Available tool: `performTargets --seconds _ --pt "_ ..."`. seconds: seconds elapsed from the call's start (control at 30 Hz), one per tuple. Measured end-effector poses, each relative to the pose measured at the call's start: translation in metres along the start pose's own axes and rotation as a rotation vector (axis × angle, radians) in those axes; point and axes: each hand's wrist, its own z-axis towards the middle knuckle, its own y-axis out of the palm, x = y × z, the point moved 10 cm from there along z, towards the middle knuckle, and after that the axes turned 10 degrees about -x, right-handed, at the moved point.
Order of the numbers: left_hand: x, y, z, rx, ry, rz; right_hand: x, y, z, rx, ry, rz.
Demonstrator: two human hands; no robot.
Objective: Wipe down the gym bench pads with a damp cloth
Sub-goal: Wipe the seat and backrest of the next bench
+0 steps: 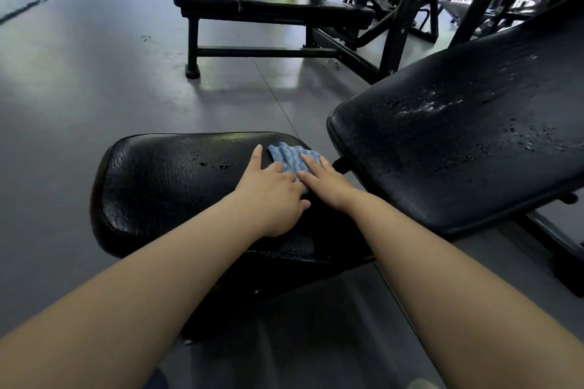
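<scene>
A blue striped cloth (292, 156) lies on the far right part of the black seat pad (164, 186). Both hands lie on it side by side. My left hand (271, 196) presses its near left part with fingers stretched forward. My right hand (322, 180) lies flat on its right part, fingers straight. Much of the cloth is hidden under the hands. A few water drops sit on the seat pad left of the cloth. To the right rises the tilted black back pad (458, 142), speckled with many water drops.
Grey floor (79, 79) stretches to the left and behind. A second black flat bench (271, 6) stands farther back, with black machine frames (407, 19) to its right. A person sits on equipment at the far top.
</scene>
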Motion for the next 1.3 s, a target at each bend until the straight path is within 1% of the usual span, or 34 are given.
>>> performTargets --seconds 0.23,0.4,0.5,0.6,0.77,0.9,0.93,0.97,1.0,1.03,1.07,1.1,1.17,1.2,1.23,1.3 --pt "0.017 0.001 -0.012 0.012 0.048 0.003 0.022 0.009 -0.028 0.020 0.016 0.149" --pt "0.036 0.005 -0.027 0.032 0.118 0.011 0.038 0.019 -0.060 0.049 0.063 0.200" --pt "0.048 0.005 -0.037 0.076 0.165 0.011 0.046 0.025 -0.082 0.134 0.054 0.272" --pt "0.059 0.003 -0.050 0.154 0.209 0.035 0.050 0.039 -0.108 0.238 0.041 0.457" --pt "0.067 0.006 -0.066 0.243 0.239 0.162 0.031 0.066 -0.153 0.491 0.042 0.650" --pt "0.062 0.008 -0.079 0.263 0.268 0.186 0.012 0.107 -0.173 0.557 -0.008 0.726" --pt "0.060 0.008 -0.082 0.272 0.272 0.186 0.011 0.114 -0.178 0.579 0.011 0.663" --pt "0.057 0.009 -0.085 0.277 0.275 0.186 0.014 0.115 -0.184 0.639 0.050 0.550" --pt "0.054 0.010 -0.087 0.284 0.280 0.189 0.017 0.110 -0.192 0.732 0.070 0.421" --pt "0.051 0.014 -0.089 0.282 0.283 0.180 0.018 0.101 -0.198 0.832 0.039 0.287" --pt "0.049 0.015 -0.090 0.275 0.284 0.168 0.015 0.094 -0.201 0.899 -0.039 0.147" --pt "0.047 0.019 -0.092 0.263 0.285 0.172 0.008 0.089 -0.201 0.922 -0.147 -0.001" --pt "0.046 0.027 -0.097 0.273 0.301 0.212 -0.004 0.091 -0.195 0.887 -0.380 -0.356" --pt "0.048 0.027 -0.104 0.348 0.354 0.232 -0.007 0.093 -0.192 0.849 -0.477 -0.532" --pt "0.048 0.025 -0.112 0.433 0.400 0.255 -0.007 0.094 -0.188 0.804 -0.551 -0.675" --pt "0.040 0.029 -0.120 0.509 0.410 0.288 -0.003 0.086 -0.181 0.734 -0.631 -0.862"
